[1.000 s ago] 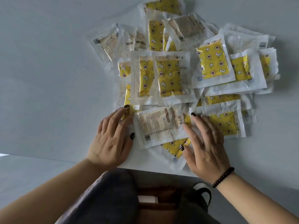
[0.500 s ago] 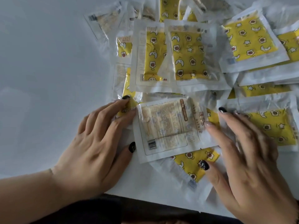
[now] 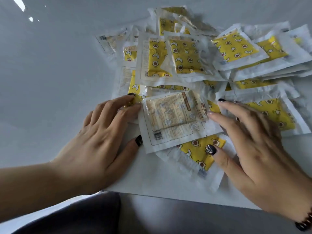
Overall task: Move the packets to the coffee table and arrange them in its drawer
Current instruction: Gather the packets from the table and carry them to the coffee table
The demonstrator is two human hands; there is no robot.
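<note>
Packets in clear plastic with yellow printed pads inside (image 3: 189, 56) lie in a loose, overlapping heap on the glossy white tabletop (image 3: 50, 73), spreading from the near edge toward the far right. They sit every way up, which suggests they were tipped out rather than laid down. No coffee table or drawer is in view, so the move looks not yet begun.

Nearest of the heap is a printed-side-up packet with a barcode and small text (image 3: 170, 120), lying on top of a yellow one that pokes out toward the near edge.

The left hand (image 3: 101, 137) lies flat on the tabletop at that packet's left edge, fingers straight and close together, fingertips touching its corner and thumb at its near-left side. The right hand (image 3: 253, 141) mirrors it on the right, fingers spread and resting on the packets there. Both grip nothing; the placing reads as bracketing the pile to gather it inward.
</note>
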